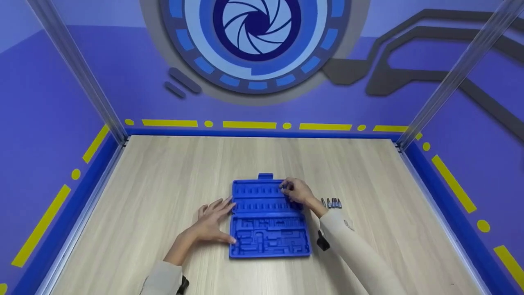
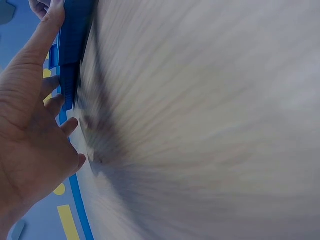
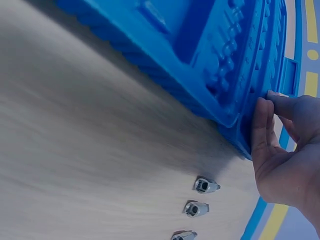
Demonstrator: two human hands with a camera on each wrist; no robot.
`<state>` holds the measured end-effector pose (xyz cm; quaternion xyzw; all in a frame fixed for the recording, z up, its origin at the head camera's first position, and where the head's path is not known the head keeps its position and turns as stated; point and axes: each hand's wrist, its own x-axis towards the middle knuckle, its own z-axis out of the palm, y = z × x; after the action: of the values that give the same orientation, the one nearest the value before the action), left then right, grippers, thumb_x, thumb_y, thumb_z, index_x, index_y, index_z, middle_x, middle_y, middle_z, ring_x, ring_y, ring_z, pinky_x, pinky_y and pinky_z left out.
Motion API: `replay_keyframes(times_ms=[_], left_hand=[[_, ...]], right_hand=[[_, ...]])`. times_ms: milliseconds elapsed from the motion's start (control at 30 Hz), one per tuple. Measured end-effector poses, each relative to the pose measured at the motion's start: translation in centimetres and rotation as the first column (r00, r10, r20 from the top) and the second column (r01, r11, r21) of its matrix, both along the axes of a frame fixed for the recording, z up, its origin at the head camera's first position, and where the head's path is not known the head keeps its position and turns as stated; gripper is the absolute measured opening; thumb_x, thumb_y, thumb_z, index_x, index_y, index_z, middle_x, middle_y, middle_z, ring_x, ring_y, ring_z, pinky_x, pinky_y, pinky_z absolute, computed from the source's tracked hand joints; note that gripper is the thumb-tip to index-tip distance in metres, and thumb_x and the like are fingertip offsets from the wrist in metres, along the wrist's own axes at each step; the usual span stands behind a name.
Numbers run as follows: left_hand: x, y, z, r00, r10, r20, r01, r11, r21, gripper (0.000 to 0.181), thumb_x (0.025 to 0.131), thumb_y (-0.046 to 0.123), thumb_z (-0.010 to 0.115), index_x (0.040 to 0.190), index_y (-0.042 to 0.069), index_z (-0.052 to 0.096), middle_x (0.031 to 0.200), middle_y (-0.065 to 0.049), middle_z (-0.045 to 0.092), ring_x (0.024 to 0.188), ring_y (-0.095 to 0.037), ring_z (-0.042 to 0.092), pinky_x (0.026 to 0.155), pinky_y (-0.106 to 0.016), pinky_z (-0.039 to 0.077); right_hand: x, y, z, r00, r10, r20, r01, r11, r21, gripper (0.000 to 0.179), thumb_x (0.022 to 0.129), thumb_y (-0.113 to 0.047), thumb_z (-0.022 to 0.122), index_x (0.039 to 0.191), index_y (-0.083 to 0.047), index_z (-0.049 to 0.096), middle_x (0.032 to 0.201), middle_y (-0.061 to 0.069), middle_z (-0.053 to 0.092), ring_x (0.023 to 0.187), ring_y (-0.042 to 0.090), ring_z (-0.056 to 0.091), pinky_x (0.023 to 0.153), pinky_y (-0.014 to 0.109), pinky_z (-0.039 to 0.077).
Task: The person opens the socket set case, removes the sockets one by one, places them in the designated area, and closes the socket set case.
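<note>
Where the left hand (image 1: 211, 224) spreads: touching the left edge of the blue case (image 1: 266, 214).
Right hand (image 1: 297, 191): fingertips together, far right; cannot tell whether pinching anything.
Blue case: open on table (image 1: 163, 172), metal pieces (image 1: 334, 203) rightward.

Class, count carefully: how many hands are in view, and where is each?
2: the left hand at the left side of the blue plastic case, the right hand at its upper right. Neither is hidden.
</note>
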<state>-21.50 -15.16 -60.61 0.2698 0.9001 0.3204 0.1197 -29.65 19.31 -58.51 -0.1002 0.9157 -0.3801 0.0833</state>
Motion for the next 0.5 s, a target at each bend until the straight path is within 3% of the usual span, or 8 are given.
replay_keyframes(times_ms=[167,400,500], left_hand=[[-0.04,0.04,0.08,1.000,-0.001,-0.004,0.001,1.000,-0.010,0.121,0.064,0.055,0.092,0.160,0.010,0.033,0.172,-0.013,0.019,0.155,-0.049,0.015,0.115,-0.079,0.005],[0.01,0.15,0.34,1.000,-0.022,-0.017,0.022,0.999,0.024,0.120,0.065,0.054,0.092,0.158,0.005,0.034,0.170,-0.018,0.022,0.153,-0.053,0.017,0.112,-0.081,0.008],[0.00,0.09,0.40,0.999,-0.018,-0.028,0.018,1.000,0.019,0.120,0.065,0.054,0.092,0.158,0.005,0.035,0.170,-0.018,0.023,0.153,-0.053,0.018,0.112,-0.081,0.008]], right_hand=[[0.17,0.00,-0.27,0.995,0.046,-0.091,-0.045,0.999,0.009,0.006,0.095,-0.002,0.068,0.095,0.002,0.064,0.085,0.013,0.065,0.062,0.014,0.060,0.054,0.025,0.052],[0.41,0.15,-0.79,0.982,0.079,-0.170,-0.072,0.996,0.043,0.007,0.094,-0.003,0.068,0.093,0.000,0.062,0.087,0.014,0.067,0.074,0.019,0.061,0.070,0.034,0.051],[0.38,0.39,-0.75,0.983,0.090,-0.161,-0.094,0.995,-0.018,0.008,0.095,-0.002,0.067,0.092,0.001,0.060,0.089,0.016,0.065,0.074,0.022,0.062,0.064,0.032,0.052]])
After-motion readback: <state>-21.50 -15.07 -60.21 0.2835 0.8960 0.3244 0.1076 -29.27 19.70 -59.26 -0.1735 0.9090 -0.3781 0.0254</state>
